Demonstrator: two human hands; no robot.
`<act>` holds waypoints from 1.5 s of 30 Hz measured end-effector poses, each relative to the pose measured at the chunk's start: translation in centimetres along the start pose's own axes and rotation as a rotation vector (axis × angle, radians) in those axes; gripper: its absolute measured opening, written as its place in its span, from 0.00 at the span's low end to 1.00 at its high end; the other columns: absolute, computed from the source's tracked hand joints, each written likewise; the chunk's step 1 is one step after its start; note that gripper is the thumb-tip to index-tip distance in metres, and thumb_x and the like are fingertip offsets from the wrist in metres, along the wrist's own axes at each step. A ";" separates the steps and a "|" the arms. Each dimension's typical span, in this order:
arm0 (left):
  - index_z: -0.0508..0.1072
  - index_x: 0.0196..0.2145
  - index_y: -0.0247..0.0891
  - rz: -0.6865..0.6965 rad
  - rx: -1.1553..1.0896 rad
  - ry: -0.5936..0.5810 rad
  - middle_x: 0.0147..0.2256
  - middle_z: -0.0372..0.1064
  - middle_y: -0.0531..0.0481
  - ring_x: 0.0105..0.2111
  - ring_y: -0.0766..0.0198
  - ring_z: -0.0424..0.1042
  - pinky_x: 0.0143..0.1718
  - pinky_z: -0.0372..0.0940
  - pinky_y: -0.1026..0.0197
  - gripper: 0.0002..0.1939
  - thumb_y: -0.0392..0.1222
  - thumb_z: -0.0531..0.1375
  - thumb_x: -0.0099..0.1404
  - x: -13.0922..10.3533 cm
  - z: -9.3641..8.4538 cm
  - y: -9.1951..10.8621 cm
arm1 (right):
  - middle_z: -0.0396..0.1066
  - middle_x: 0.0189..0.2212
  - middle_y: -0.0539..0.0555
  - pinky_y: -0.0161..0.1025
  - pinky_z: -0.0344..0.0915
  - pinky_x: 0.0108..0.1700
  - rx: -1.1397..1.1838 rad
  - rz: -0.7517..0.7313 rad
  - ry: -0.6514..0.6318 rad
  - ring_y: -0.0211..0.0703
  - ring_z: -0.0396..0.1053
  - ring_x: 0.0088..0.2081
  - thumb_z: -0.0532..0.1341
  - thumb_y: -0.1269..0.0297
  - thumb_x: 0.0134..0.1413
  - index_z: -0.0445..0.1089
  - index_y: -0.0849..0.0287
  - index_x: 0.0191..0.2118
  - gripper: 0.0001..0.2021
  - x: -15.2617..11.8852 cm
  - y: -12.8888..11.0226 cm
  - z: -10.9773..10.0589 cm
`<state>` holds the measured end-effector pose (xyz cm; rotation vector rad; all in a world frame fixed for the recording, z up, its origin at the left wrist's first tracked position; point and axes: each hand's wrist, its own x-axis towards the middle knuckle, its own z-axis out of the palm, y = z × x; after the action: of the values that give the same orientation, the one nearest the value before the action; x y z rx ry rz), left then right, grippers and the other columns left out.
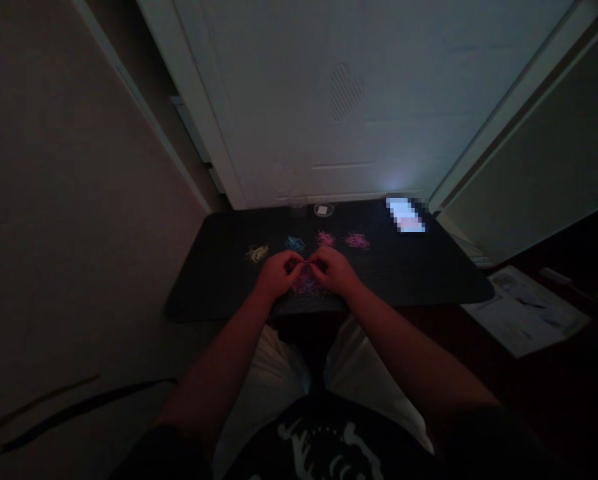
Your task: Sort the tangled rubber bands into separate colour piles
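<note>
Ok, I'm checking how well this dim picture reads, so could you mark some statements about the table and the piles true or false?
1. The left hand and right hand are close together over the dark table. True.
2. The blue pile lies left of the pale yellow pile. False: it lies to its right.
3. A lit screen is near the table's far right corner. True.
4. The purple pile is farther from the person than the blue pile. False: it is nearer.
5. A striped heart shape shows on the panel behind the table. True.
</note>
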<state>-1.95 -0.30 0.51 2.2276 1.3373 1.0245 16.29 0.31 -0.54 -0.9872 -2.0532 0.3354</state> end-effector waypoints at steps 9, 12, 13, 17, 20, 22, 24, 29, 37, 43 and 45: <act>0.73 0.34 0.37 0.022 0.008 -0.003 0.30 0.72 0.50 0.29 0.66 0.69 0.31 0.63 0.64 0.07 0.41 0.58 0.59 0.0 0.1 -0.2 | 0.66 0.27 0.52 0.38 0.60 0.37 -0.013 -0.011 -0.005 0.40 0.63 0.32 0.58 0.70 0.50 0.68 0.58 0.30 0.02 0.0 0.0 0.1; 0.73 0.35 0.37 0.054 -0.003 -0.040 0.30 0.72 0.50 0.29 0.66 0.68 0.31 0.63 0.64 0.08 0.42 0.59 0.59 -0.1 0.0 -0.1 | 0.66 0.27 0.52 0.38 0.60 0.38 -0.031 -0.011 -0.026 0.41 0.63 0.33 0.58 0.70 0.50 0.69 0.58 0.31 0.02 0.0 0.1 0.2; 0.73 0.35 0.37 0.062 -0.003 -0.054 0.30 0.72 0.50 0.29 0.66 0.68 0.31 0.63 0.64 0.08 0.43 0.59 0.59 -0.1 -0.1 -0.1 | 0.66 0.28 0.52 0.38 0.60 0.38 -0.039 -0.010 -0.037 0.41 0.63 0.33 0.59 0.69 0.50 0.69 0.58 0.31 0.02 0.0 0.1 0.2; 0.73 0.33 0.37 0.071 0.002 -0.089 0.29 0.72 0.50 0.29 0.66 0.68 0.31 0.63 0.64 0.08 0.44 0.60 0.58 -0.1 -0.2 0.0 | 0.67 0.28 0.53 0.38 0.59 0.37 -0.061 -0.012 -0.057 0.41 0.63 0.32 0.59 0.69 0.49 0.69 0.58 0.30 0.02 0.0 -0.1 0.2; 0.73 0.32 0.37 0.064 -0.011 -0.064 0.30 0.72 0.50 0.29 0.66 0.69 0.31 0.63 0.64 0.08 0.43 0.59 0.59 -0.1 -0.1 0.0 | 0.66 0.28 0.53 0.38 0.59 0.36 -0.065 -0.006 -0.051 0.41 0.63 0.32 0.59 0.68 0.49 0.68 0.59 0.30 0.01 0.1 -0.2 0.1; 0.74 0.32 0.36 0.052 -0.023 -0.039 0.30 0.73 0.50 0.29 0.66 0.69 0.31 0.63 0.64 0.08 0.43 0.58 0.60 -0.1 0.0 0.0 | 0.66 0.28 0.52 0.38 0.59 0.37 -0.063 0.006 -0.044 0.41 0.63 0.32 0.60 0.68 0.49 0.68 0.59 0.31 0.02 0.0 -0.2 0.1; 0.74 0.33 0.36 0.038 -0.031 -0.023 0.30 0.73 0.50 0.29 0.66 0.70 0.31 0.64 0.64 0.08 0.42 0.58 0.60 -0.1 0.0 0.0 | 0.66 0.28 0.52 0.38 0.59 0.37 -0.058 0.015 -0.043 0.41 0.62 0.32 0.60 0.68 0.48 0.68 0.59 0.32 0.03 0.0 -0.2 0.1; 0.74 0.34 0.37 0.015 -0.036 -0.003 0.30 0.74 0.50 0.29 0.66 0.70 0.32 0.65 0.63 0.08 0.42 0.58 0.59 -0.2 -0.1 0.2 | 0.66 0.28 0.53 0.38 0.59 0.37 -0.048 0.013 -0.059 0.41 0.63 0.32 0.58 0.70 0.48 0.68 0.58 0.31 0.03 0.1 -0.1 0.0; 0.74 0.37 0.37 0.013 -0.033 -0.012 0.32 0.74 0.49 0.30 0.66 0.70 0.33 0.66 0.63 0.09 0.42 0.59 0.59 -0.1 -0.1 0.1 | 0.65 0.26 0.52 0.38 0.59 0.36 -0.050 0.032 -0.029 0.41 0.62 0.31 0.58 0.69 0.50 0.67 0.58 0.29 0.02 0.1 -0.1 0.0; 0.74 0.38 0.37 0.005 -0.038 -0.014 0.33 0.74 0.49 0.31 0.66 0.70 0.33 0.65 0.63 0.10 0.41 0.59 0.59 0.0 0.0 0.0 | 0.65 0.26 0.53 0.38 0.58 0.36 -0.067 0.005 -0.025 0.41 0.62 0.32 0.58 0.68 0.50 0.66 0.58 0.28 0.02 0.1 0.0 0.0; 0.74 0.37 0.37 0.000 -0.031 0.000 0.33 0.74 0.49 0.30 0.66 0.70 0.33 0.65 0.63 0.09 0.41 0.59 0.59 0.0 0.0 0.0 | 0.65 0.26 0.53 0.38 0.58 0.36 -0.077 0.014 -0.025 0.41 0.62 0.32 0.58 0.68 0.50 0.66 0.58 0.28 0.02 0.1 -0.1 0.0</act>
<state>-1.93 -0.25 0.49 2.2051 1.3118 1.0386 16.26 0.32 -0.44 -1.0496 -2.0962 0.2793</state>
